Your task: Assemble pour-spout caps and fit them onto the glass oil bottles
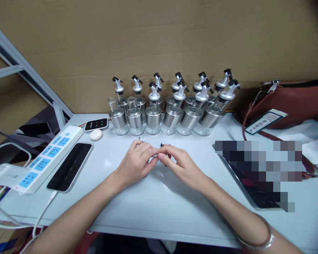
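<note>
My left hand [137, 160] and my right hand [180, 163] meet over the white table, fingertips together. Both are closed in a pinch around something small, mostly covered by the fingers. Small black bits [163, 145] show just beyond the right fingers, and a dark edge peeks out under the left palm; what they belong to is hidden. Behind the hands stand several glass bottles with metal sleeves [153, 116] in two rows. Most carry a silver pour spout with a black lever [179, 92]. Two front bottles at the left, one with an open neck [112, 103], have no spout.
On the left lie a phone [70, 167] on a cable, a power strip [46, 160], a small black-faced device [96, 124] and a round pale case [96, 134]. A tablet-like device [250, 190], partly blurred, and a brown bag [294, 102] are at the right. Cardboard [148, 38] rises behind.
</note>
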